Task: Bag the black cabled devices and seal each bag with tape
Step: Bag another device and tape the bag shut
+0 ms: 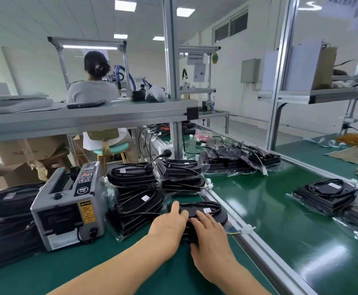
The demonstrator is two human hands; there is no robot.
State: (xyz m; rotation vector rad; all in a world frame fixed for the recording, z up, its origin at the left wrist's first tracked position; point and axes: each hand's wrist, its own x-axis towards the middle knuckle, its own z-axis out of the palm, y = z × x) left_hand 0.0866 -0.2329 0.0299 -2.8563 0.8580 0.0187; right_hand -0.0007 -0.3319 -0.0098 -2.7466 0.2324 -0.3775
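Both hands flat on one flat black device with a coiled black cable (213,212), near side of the green-topped counter (88,265), right against the aluminium rail (256,244). Left hand (169,224) presses its left end, right hand (212,237) lies on the near edge. Fingers straight, hands just beside each other, nothing gripped. Can't tell if a bag is round it. Grey boxy tape dispenser (67,209) to the left. Stacks of bagged black devices (137,188) between dispenser and rail. One bagged unit (327,194) sits on the green conveyor belt (280,220) to the right.
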